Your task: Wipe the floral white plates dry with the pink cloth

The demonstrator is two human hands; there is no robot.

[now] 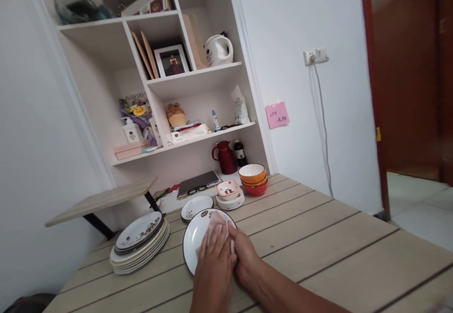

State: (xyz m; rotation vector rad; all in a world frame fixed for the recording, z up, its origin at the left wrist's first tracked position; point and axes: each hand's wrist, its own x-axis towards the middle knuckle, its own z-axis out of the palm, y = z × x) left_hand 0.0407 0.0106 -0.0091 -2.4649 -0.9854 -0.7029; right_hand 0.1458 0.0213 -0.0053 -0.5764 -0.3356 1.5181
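A white plate (193,240) with a dark rim and a small printed picture is held tilted over the table. My right hand (245,255) grips its right edge, thumb on the upper side; the fingers underneath are hidden. Across the plate's face, my left hand (215,259) presses a pale pink cloth (218,219), its fingers laid over the fabric. Just behind stand a few smaller dark-rimmed plates (197,206). To the left is a stack of several larger plates (139,242).
Farther back are small white saucers (230,203) under a patterned square bowl (228,189), beside stacked orange and red bowls (252,176). A red jug (225,157) and a dark laptop (199,184) sit by the shelves. A raised wooden stand (102,202) is at left.
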